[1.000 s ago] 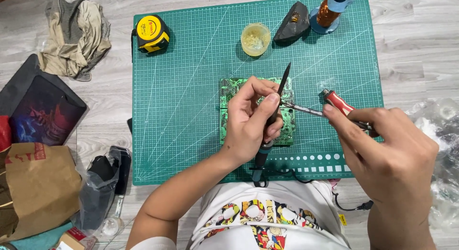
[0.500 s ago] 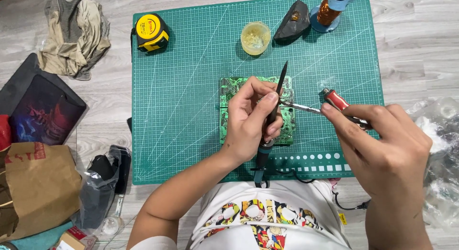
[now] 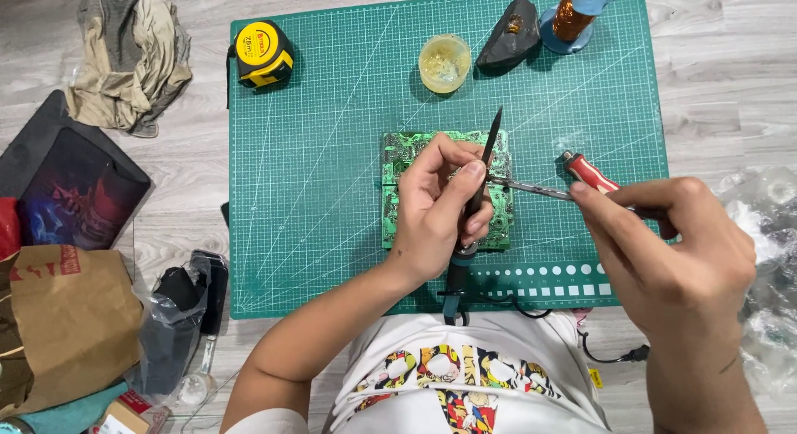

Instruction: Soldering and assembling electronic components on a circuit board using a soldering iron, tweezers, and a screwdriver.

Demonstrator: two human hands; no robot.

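Note:
A green circuit board [image 3: 400,164] lies in the middle of a green cutting mat [image 3: 324,152]. My left hand [image 3: 436,210] rests over the board and grips a black soldering iron [image 3: 486,164] like a pen, its tip pointing away from me. My right hand [image 3: 672,251] holds a red-handled tool [image 3: 585,171] whose thin metal shaft reaches left onto the board, next to my left thumb. The iron's cord [image 3: 531,309] trails off the mat's near edge toward my lap.
At the mat's far edge stand a yellow tape measure [image 3: 261,53], a small round tub [image 3: 444,63], a dark wedge-shaped object [image 3: 508,39] and a copper wire spool [image 3: 574,14]. A cloth [image 3: 129,60], dark pad [image 3: 70,189], paper bag [image 3: 58,318] and plastic bags [image 3: 178,326] lie left; clear wrap [image 3: 768,226] lies right.
Both hands stay over the board. My right hand and the red-handled tool have shifted very slightly; the soldering iron stays in nearly the same spot.

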